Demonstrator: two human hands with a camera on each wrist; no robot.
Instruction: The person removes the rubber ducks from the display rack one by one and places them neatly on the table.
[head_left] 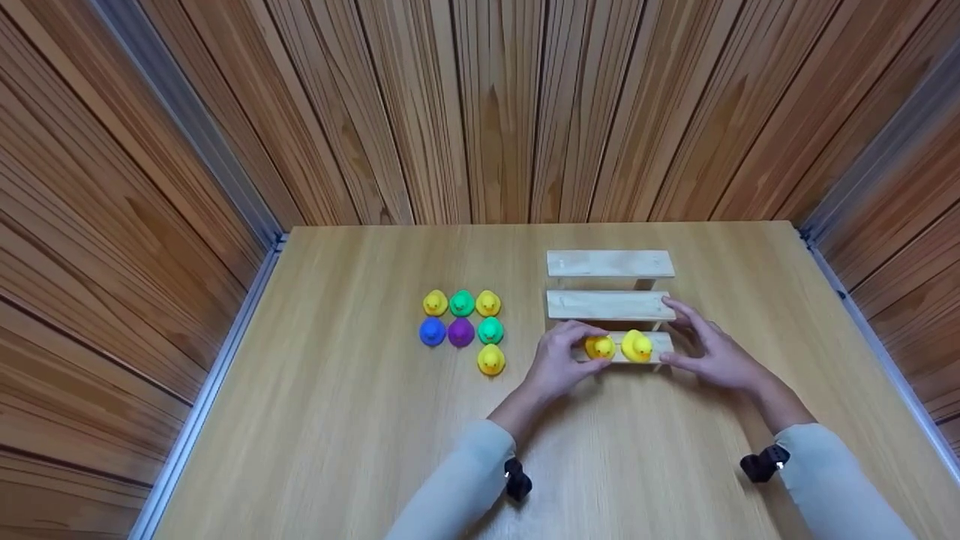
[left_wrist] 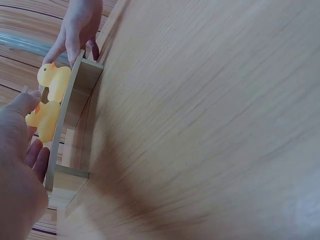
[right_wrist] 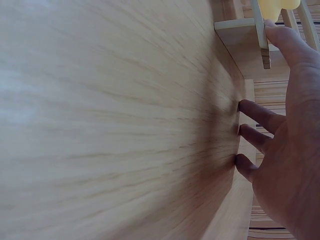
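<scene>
A wooden stand (head_left: pixel 611 305) with three pale steps stands right of the table's middle. Two yellow rubber ducks sit side by side on its lowest step. My left hand (head_left: pixel 556 361) holds the left duck (head_left: pixel 602 348) between thumb and fingers, as the left wrist view also shows. The right duck (head_left: pixel 637 346) is apart from both hands. At the stand's right end is my right hand (head_left: pixel 711 354): its thumb touches the lowest step and its index finger reaches the middle step. In the right wrist view its other fingers (right_wrist: pixel 257 137) are spread beside the stand, near the table.
Left of the stand, several rubber ducks lie grouped on the wooden table (head_left: pixel 337 420): yellow (head_left: pixel 491 361), green (head_left: pixel 462 303), blue (head_left: pixel 432 331) and purple (head_left: pixel 460 332). Wood-panelled walls (head_left: pixel 495 112) with metal corner rails (head_left: pixel 217 390) enclose the table at the back and sides.
</scene>
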